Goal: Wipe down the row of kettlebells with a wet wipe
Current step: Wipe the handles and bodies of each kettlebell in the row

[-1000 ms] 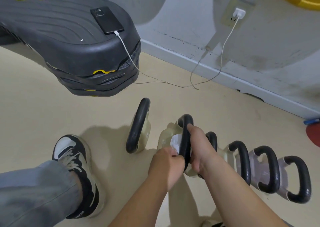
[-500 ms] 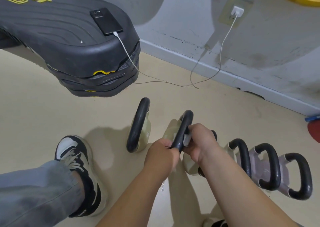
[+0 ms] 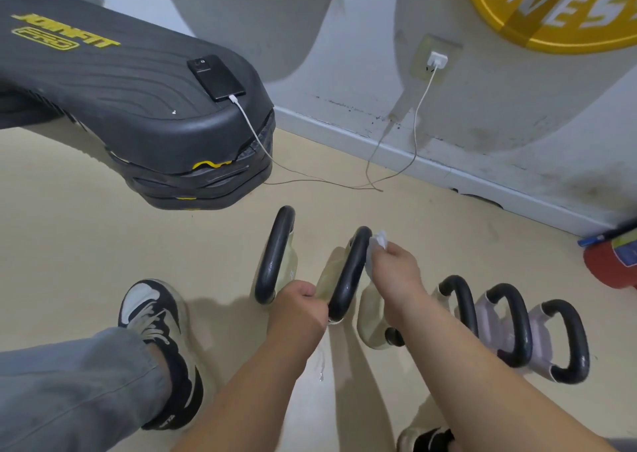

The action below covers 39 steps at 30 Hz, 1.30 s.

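A row of kettlebells with black handles stands on the beige floor. The second kettlebell (image 3: 349,272) has a pale green body and is tilted. My left hand (image 3: 299,305) grips the near end of its handle. My right hand (image 3: 396,267) holds a white wet wipe (image 3: 378,241) pressed against the right side of that handle near its top. The first kettlebell (image 3: 275,255) stands apart to the left. A third pale one (image 3: 370,317) is partly hidden under my right forearm. Three more kettlebells (image 3: 510,324) follow to the right, two of them with lilac bodies.
A black stack of step platforms (image 3: 138,114) lies at the back left, with a phone (image 3: 216,76) charging on it. Its white cable (image 3: 422,107) runs across the floor to a wall socket. My left shoe (image 3: 155,327) is beside the first kettlebell. A red object (image 3: 610,269) sits far right.
My right hand has slid the wipe up along the handle from the middle toward its top. My left hand has moved down to the handle's near end. The view has tilted upward.
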Each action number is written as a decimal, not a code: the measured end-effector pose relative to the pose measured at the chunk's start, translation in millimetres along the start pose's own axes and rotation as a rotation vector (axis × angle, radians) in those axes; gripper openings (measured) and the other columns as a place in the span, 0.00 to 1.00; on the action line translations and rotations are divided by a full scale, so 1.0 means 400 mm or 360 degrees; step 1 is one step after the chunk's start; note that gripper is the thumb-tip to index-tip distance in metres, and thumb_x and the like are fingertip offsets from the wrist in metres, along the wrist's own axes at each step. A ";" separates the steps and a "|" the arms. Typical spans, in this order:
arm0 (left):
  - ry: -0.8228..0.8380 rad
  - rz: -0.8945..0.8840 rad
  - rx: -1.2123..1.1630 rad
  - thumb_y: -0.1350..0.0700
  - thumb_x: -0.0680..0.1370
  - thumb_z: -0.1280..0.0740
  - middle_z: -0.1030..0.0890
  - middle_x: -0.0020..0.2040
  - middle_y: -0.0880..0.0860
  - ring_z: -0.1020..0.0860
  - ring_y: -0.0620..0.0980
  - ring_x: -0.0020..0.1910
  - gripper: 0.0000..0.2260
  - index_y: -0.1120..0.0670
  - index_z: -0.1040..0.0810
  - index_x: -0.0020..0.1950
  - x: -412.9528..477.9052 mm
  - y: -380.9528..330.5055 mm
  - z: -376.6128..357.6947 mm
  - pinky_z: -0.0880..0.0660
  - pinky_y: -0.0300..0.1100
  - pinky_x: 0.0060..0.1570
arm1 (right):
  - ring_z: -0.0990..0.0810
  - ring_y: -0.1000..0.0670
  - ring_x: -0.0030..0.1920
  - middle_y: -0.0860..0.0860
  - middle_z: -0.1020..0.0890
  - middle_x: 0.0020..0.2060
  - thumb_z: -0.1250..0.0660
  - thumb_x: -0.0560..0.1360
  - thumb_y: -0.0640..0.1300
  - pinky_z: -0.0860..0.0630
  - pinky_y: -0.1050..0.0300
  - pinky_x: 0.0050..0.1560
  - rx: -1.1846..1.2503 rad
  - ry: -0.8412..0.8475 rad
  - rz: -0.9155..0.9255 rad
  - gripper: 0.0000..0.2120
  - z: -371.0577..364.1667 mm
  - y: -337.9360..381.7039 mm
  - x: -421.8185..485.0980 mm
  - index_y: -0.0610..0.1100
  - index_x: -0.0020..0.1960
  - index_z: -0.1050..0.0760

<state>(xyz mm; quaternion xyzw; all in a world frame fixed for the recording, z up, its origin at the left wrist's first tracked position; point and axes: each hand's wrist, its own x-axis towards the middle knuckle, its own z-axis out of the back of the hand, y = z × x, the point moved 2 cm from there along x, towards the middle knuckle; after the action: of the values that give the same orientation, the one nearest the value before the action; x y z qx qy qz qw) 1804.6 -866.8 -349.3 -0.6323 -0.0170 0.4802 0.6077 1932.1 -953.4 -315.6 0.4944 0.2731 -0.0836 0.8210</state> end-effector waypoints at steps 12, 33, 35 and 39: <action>0.0035 -0.0052 -0.0143 0.61 0.73 0.35 0.25 0.43 0.49 0.28 0.50 0.42 0.07 0.50 0.25 0.47 -0.019 0.000 0.029 0.32 0.39 0.39 | 0.55 0.57 0.84 0.58 0.49 0.83 0.50 0.81 0.35 0.36 0.75 0.67 -0.1079 0.0327 0.1147 0.31 -0.116 -0.270 -0.118 0.49 0.83 0.44; 0.0391 0.0194 0.0137 0.51 0.67 0.27 0.14 0.50 0.55 0.16 0.56 0.51 0.15 0.52 0.16 0.52 -0.056 0.060 0.176 0.18 0.54 0.56 | 0.13 0.43 0.51 0.44 0.11 0.49 0.35 0.82 0.43 0.16 0.46 0.55 0.0066 0.0559 -0.0464 0.07 -0.118 -0.144 -0.224 0.43 0.56 0.19; 0.0410 0.0203 0.0160 0.49 0.67 0.27 0.13 0.46 0.55 0.15 0.58 0.48 0.13 0.53 0.16 0.48 -0.054 0.074 0.160 0.18 0.55 0.53 | 0.12 0.43 0.51 0.45 0.11 0.49 0.34 0.82 0.46 0.16 0.45 0.55 0.0092 0.0554 -0.0482 0.09 -0.111 -0.167 -0.213 0.44 0.58 0.18; 0.0273 0.0259 0.0062 0.58 0.72 0.31 0.17 0.44 0.53 0.20 0.58 0.45 0.01 0.54 0.22 0.42 -0.032 0.071 0.103 0.20 0.51 0.53 | 0.12 0.43 0.42 0.46 0.11 0.42 0.38 0.83 0.50 0.17 0.53 0.38 0.0181 0.0437 -0.0675 0.16 -0.078 -0.202 -0.187 0.41 0.54 0.17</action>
<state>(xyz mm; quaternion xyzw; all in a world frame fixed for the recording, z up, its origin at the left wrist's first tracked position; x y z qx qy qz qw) 1755.8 -851.0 -355.7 -0.6584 0.0958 0.4723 0.5781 1825.2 -976.8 -349.1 0.4780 0.4745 -0.2013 0.7112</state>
